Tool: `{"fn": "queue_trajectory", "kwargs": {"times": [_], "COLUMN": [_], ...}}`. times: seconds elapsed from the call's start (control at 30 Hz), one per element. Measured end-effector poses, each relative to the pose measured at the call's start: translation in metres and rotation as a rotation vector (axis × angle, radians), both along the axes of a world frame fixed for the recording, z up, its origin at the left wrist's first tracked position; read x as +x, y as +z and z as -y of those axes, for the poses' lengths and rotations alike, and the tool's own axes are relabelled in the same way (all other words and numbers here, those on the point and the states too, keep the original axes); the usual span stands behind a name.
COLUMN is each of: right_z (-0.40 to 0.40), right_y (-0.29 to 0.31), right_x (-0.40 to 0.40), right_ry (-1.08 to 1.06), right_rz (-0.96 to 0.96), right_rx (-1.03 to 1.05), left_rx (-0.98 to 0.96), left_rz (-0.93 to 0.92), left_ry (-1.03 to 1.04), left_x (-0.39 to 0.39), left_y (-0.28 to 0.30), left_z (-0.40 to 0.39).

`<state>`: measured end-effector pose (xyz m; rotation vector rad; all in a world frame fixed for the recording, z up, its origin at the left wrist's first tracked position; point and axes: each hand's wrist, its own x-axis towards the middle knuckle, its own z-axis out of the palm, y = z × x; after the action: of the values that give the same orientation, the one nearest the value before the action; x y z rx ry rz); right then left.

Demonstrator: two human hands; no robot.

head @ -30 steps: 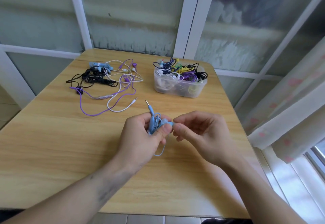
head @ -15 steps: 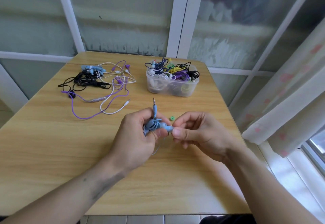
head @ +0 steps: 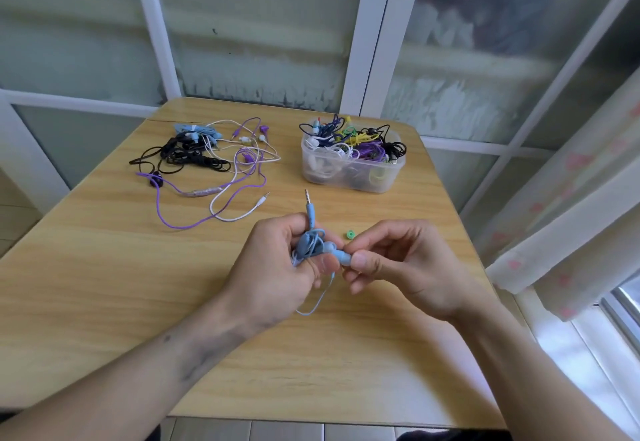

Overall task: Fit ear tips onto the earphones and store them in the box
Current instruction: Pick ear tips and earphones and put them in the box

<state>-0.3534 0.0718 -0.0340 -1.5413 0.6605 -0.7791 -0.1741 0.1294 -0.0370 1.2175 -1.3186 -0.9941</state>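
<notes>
— What have the hands got?

— I see my left hand (head: 277, 267) curled round a bunched blue earphone (head: 311, 246), its plug sticking up toward the far side and a loop of cord hanging below the palm. My right hand (head: 398, 264) pinches the earbud end between thumb and forefinger, right where the two hands meet above the middle of the bench (head: 104, 267).

— Any ear tips about?

— One green ear tip (head: 350, 234) lies on the bench just beyond my right fingers, apart from them. Whether a tip sits under my thumb, I cannot tell.

— And the box?

— The clear box (head: 353, 173) stands on the far side, right of centre, heaped with coiled earphones of many colours. Far left lies a loose tangle of earphones (head: 204, 163), black, purple, white and blue, well apart from the box.
</notes>
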Motion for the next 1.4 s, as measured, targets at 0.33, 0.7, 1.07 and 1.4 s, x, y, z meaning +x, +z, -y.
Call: {"fn": "queue_trajectory", "kwargs": {"times": [0.33, 0.7, 1.07, 1.4], "right_z": [-0.006, -0.009, 0.004, 0.033], "right_y": [-0.002, 0.007, 0.003, 0.006], "right_x": [0.013, 0.024, 0.012, 0.01], "right_ry": [-0.075, -0.079, -0.259, -0.135], "right_rz": [0.067, 0.16, -0.069, -0.18], "right_rx": [0.303, 0.64, -0.2, -0.389], "left_rx": [0.02, -0.219, -0.003, 0.253], "left_rz": [0.107, 0.322, 0.01, -0.229], "left_ry": [0.088, 0.222, 0.162, 0.022], "left_x": [0.0, -0.002, -0.009, -0.003], "left_y": [-0.001, -0.006, 0.003, 0.005], "left_z": [0.0, 0.003, 0.02, 0.037]}}
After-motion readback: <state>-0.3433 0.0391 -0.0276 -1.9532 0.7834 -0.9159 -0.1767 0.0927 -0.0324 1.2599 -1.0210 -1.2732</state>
